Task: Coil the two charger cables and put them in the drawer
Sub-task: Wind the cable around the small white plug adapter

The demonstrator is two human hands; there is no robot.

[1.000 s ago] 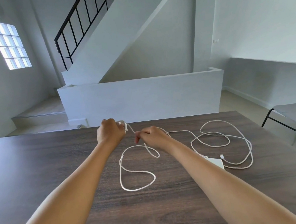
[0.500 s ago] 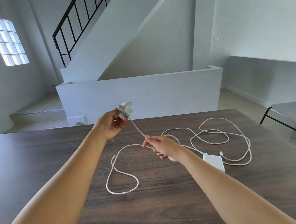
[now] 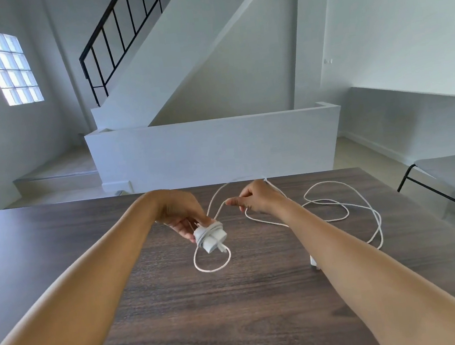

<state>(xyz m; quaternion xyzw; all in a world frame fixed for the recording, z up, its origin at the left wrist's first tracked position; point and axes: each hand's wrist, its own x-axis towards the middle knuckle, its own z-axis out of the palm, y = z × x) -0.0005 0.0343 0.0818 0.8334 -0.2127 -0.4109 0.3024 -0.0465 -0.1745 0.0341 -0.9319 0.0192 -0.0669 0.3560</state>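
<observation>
I am seeing my left hand [image 3: 181, 213] gripping a small white charger plug [image 3: 210, 237], fingers curled round its far side, with several turns of white cable [image 3: 214, 262] wound tightly about the plug's body. Below that hand a loose loop of the same cable is hanging down and lying on the dark wood bench [image 3: 178, 304]. Just to the right, my right hand [image 3: 257, 198] is pinching a strand of the cable between thumb and forefinger, the remaining fingers curled in; the strand is running taut from the pinch down to the wrapped plug, and another length is arching up between the two hands toward the bench's far edge. Outward past the right hand, the second cable [image 3: 337, 208] is sprawling in open loops across the bench, well apart from the left hand. Near my right forearm, a second white adapter [image 3: 314, 261] is peeking out, mostly hidden by the arm. Further right, off the bench, a black-framed seat [image 3: 451, 177] is standing on the floor. I cannot see any drawer from here.
</observation>
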